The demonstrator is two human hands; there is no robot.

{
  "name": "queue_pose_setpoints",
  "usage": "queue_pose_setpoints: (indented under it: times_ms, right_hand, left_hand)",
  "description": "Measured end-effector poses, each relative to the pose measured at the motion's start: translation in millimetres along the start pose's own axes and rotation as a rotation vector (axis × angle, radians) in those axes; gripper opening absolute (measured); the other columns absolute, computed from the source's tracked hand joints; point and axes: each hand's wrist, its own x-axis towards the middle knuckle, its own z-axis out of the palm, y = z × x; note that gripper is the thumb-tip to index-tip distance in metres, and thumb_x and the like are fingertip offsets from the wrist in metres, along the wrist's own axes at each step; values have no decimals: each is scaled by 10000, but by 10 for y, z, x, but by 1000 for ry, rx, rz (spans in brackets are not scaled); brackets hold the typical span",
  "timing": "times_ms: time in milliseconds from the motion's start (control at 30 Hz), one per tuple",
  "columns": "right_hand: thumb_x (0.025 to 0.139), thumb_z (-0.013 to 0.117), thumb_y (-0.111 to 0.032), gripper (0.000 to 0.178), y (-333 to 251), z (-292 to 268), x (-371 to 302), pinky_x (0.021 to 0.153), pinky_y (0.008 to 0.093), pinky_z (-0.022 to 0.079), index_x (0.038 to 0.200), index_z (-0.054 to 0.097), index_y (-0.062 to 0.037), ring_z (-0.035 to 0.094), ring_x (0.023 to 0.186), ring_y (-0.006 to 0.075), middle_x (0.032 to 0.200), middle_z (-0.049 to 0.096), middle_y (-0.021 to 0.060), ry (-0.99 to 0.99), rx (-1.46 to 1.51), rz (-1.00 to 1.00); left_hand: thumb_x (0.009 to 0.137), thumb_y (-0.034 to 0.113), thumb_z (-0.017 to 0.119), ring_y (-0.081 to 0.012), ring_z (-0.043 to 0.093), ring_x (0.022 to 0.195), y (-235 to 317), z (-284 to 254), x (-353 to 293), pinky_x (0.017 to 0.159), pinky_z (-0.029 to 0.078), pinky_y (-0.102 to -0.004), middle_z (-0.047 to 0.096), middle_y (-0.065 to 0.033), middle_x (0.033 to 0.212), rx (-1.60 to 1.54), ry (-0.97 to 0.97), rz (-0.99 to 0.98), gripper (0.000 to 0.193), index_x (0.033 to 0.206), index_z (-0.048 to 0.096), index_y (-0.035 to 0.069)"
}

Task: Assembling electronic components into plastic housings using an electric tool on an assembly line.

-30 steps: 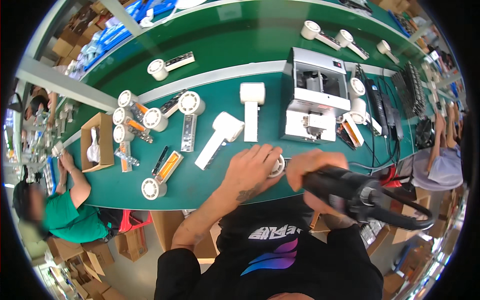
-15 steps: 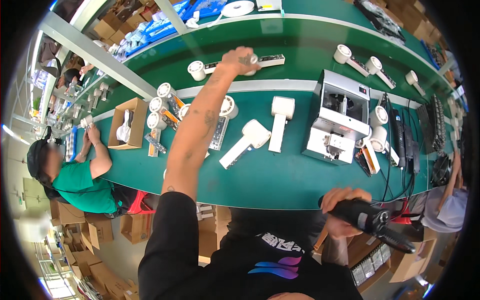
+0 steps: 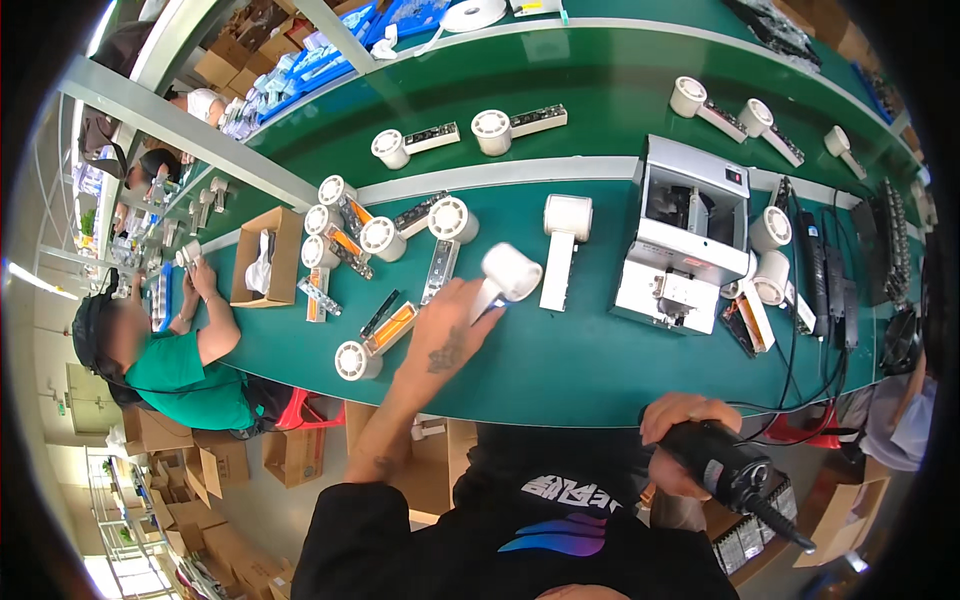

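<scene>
My left hand [image 3: 446,328] is closed around the handle of a white hair-dryer-shaped unit [image 3: 512,272], low over the green bench top. Its round head points away to the right. In my right hand [image 3: 690,420], at the bench's front edge, is a black electric screwdriver [image 3: 715,460]; its tip cannot be made out. Another white unit [image 3: 568,215] lies to the right of the one I grip. Left of my left hand, an opened unit [image 3: 360,360] lies with orange parts showing in its handle. Several more opened units [image 3: 452,220] with circuit boards lie behind that hand.
A silver screw-feeder machine [image 3: 690,215] stands right of centre, with black cords [image 3: 835,370] beside it. A cardboard box [image 3: 266,250] sits at the left. Two opened units [image 3: 492,132] rest on the raised green strip behind. A person in a green shirt [image 3: 190,375] works at far left.
My left hand has left an opened unit on the back strip and come toward me, onto the white unit's handle. The screwdriver stays in my right hand, tilted more downward.
</scene>
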Motion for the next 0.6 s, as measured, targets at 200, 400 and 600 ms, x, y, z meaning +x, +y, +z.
queue_pose_setpoints:
  times_ms: [200, 400, 600]
  right_hand:
    - [812, 609, -727, 808, -46, 58, -69, 417, 288, 433, 1132, 406, -13, 524, 476, 184, 635, 526, 90, 2, -76, -13]
    - [829, 614, -702, 774, -96, 54, -100, 421, 287, 428, 1158, 424, -28, 515, 490, 188, 658, 536, 93, -23, -98, -22]
    - [788, 781, -533, 713, -58, -22, -99, 470, 321, 460, 1162, 454, -21, 557, 540, 216, 716, 568, 102, -169, -91, -68]
  left_hand:
    - [971, 276, 614, -187, 691, 895, 225, -313, 504, 804, 538, -305, 712, -154, 988, -1082, -266, -446, 381, 1148, 612, -62]
    - [958, 342, 626, -165, 673, 833, 606, 265, 2262, 712, 531, -289, 703, -134, 1009, -1366, -276, -347, 355, 1106, 573, 24]
    - [943, 280, 619, -325, 710, 855, 650, 1503, 3558, 669, 575, -391, 700, -224, 963, -1507, -252, -630, 312, 991, 621, -29]
